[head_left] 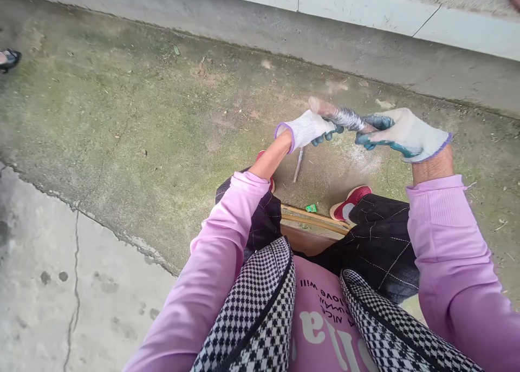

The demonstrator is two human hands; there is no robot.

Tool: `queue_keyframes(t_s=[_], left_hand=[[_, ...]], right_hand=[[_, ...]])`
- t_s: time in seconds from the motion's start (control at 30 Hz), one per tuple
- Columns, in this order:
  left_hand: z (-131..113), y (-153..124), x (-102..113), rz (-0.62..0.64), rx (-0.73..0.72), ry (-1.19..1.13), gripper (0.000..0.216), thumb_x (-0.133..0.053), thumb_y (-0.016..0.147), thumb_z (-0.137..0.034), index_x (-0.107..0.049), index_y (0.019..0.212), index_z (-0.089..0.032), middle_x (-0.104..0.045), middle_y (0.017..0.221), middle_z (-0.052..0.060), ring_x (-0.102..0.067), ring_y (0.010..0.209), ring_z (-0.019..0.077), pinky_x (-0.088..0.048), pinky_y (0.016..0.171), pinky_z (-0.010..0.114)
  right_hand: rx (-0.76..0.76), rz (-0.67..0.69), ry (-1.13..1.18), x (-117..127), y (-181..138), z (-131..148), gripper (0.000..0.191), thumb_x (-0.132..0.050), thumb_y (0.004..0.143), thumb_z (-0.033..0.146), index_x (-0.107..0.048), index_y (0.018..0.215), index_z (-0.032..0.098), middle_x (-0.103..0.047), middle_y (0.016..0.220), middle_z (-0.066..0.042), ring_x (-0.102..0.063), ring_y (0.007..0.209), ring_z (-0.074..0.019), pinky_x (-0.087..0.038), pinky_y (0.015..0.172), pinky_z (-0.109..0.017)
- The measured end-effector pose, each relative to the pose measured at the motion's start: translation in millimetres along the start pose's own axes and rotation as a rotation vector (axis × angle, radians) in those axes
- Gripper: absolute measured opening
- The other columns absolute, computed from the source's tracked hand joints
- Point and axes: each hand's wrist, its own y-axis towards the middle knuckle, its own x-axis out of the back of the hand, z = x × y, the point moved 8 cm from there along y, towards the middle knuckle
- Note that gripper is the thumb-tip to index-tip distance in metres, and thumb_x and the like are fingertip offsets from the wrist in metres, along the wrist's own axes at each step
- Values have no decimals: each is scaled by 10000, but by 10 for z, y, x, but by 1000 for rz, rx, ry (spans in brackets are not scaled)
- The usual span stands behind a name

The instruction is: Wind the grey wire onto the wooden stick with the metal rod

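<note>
Both my hands wear white knitted gloves with blue-green coated fingers and purple cuffs. A short brown stick (349, 118), its middle wrapped in shiny silvery wire or film, is held up above the ground, slightly blurred. My right hand (400, 132) pinches its right end between thumb and fingers. Under the left part of the stick, my left hand (312, 130) has its fingers curled against it; the stick partly covers this hand. Below, between my feet, a thin greyish rod (298, 165) lies on the ground.
Two light wooden bars (312, 215) of a low seat show between my legs, with a small green packet (311, 208) beside them. A concrete ledge (345, 36) with white tiles runs across the far side. Another person's shoe (10, 59) appears at the left edge.
</note>
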Motion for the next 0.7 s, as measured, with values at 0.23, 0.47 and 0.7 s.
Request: queue_keyframes(t_s=[0.23,0.47,0.7], left_hand=[[37,-41,-143,21,-33,-28,128,-894,926,-310,-935,998,-211,-803,818,84,-650,716,222,-552,730,384],[147,-28,141,-167,18,-85,141,-1012,767,-265,-915,853,-210,-750,719,106,-806,829,333,-656,833,442],[-9,-8,361,-171,-63,220,280,-845,1002,-161,-806,735,-237,-649,673,28,-815,956,293,-654,1048,443]], right_hand=[[-127,-176,-619,75,257,91,209,-813,1126,386,-924,1274,290,-921,1210,-139,-829,1188,-415,-642,1009,-471],[-263,-67,-899,105,369,-164,371,-757,1189,300,-922,1509,214,-932,1448,-215,-841,1192,-371,-586,959,-447],[-148,45,-762,50,284,-363,192,-921,945,219,-999,1120,234,-826,822,-83,-661,705,-274,-526,738,-422]])
